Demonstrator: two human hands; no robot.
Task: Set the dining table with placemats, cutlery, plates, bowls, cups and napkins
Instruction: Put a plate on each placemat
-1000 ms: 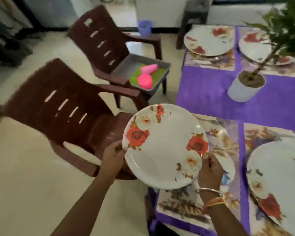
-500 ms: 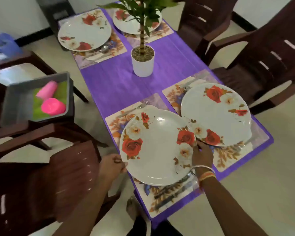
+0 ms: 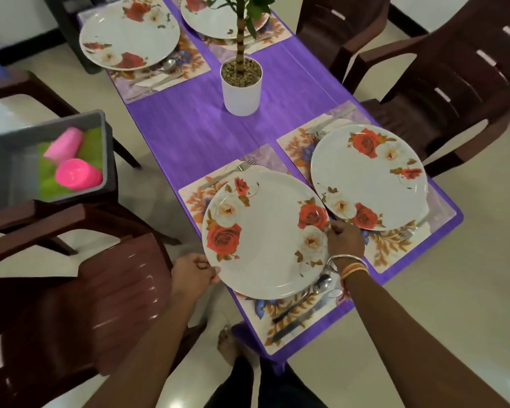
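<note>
Brown plastic chairs [image 3: 454,92] on a glossy cream floor [image 3: 424,319].

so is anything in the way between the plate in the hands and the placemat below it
Nothing clearly blocks it. The plate, held by left hand and right hand, is over the placemat; fork and spoon lie at its edges. What's underneath is hidden.

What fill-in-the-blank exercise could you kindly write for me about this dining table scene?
The left hand and right hand hold the floral plate, one of ____ in view.
The cups in the grey tray are ____.
The potted plant stands on a ____ tablecloth.
Missing words: four; pink; purple.
</note>
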